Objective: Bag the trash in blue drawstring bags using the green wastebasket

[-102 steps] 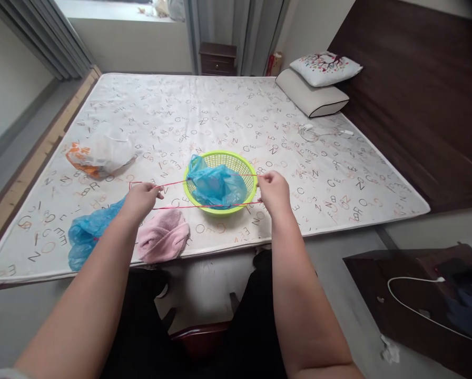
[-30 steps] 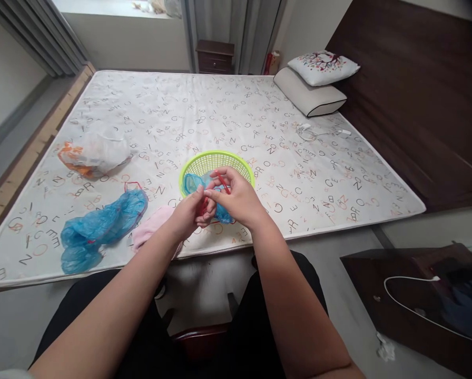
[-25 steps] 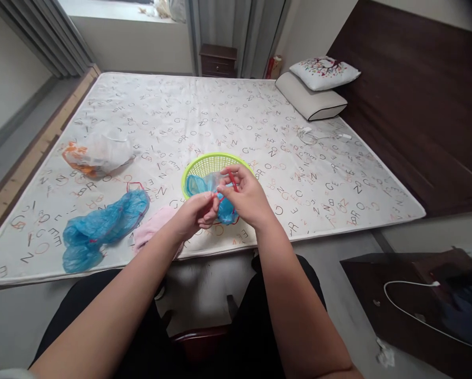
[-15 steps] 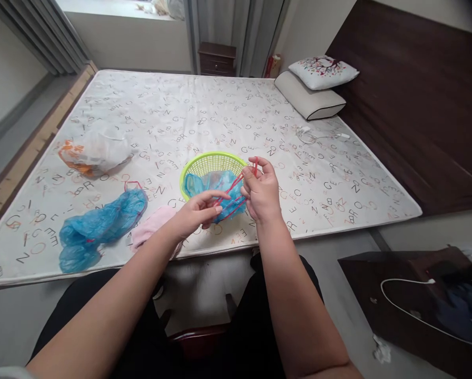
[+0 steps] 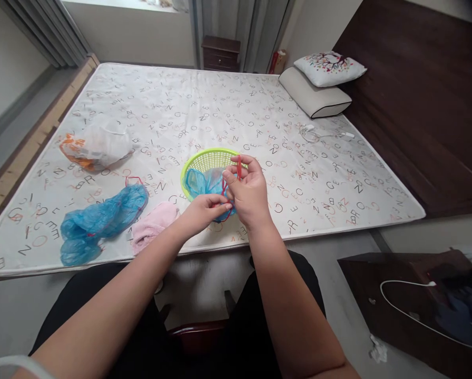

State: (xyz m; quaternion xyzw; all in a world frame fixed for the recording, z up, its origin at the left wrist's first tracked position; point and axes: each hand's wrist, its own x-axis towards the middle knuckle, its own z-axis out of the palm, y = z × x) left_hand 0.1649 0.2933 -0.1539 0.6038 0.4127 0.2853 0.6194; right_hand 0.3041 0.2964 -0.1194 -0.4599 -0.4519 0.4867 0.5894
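A blue plastic bag (image 5: 210, 180) with a red drawstring (image 5: 224, 185) lies in the green basket (image 5: 186, 167), partly hidden by my hands. My right hand (image 5: 247, 189) is closed on the drawstring, a red loop of which stands up by its fingers. Just left of it, my left hand (image 5: 204, 213) pinches the drawstring lower down, close to the bag. The two hands nearly touch in front of the basket.
On the mattress (image 5: 173, 110) to the left lie another blue bag (image 5: 105, 223), a pink towel (image 5: 155, 223) and a white and orange bag (image 5: 97, 146). Pillows (image 5: 331, 69) and a white cable (image 5: 311, 132) are at the right. A dark table (image 5: 362, 268) stands near my right side.
My right hand has moved left towards my left hand. The red drawstring, stretched between the hands before, now spans a shorter gap. The left hand's fingers have closed more.
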